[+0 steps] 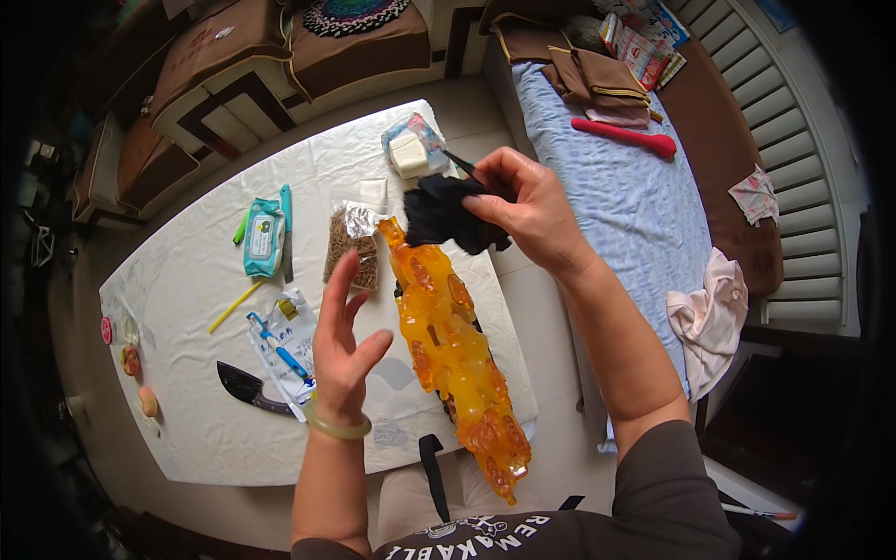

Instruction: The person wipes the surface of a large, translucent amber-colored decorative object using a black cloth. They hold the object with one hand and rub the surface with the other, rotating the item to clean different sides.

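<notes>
My right hand (521, 206) pinches a crumpled black cloth (455, 213) between thumb and fingers, above the far end of a long, amber-coloured translucent carving (448, 336). A thin dark strip sticks out from the same fingers. My left hand (346, 336), with a pale bangle at the wrist, hovers left of the carving, fingers apart and holding nothing. The carving lies lengthwise at the table's right side, its near end towards my lap, with dark parts showing beneath it. Beyond my left hand lies a clear bag of brown dried strips (350, 252).
On the white-covered table (182, 413) lie a black-bladed knife (241, 383), a blue-handled peeler (287, 357), a wet-wipes pack (263, 238), a turquoise-handled knife (286, 231) and a white block (408, 155). A sofa with a blue cover (602, 231) stands to the right.
</notes>
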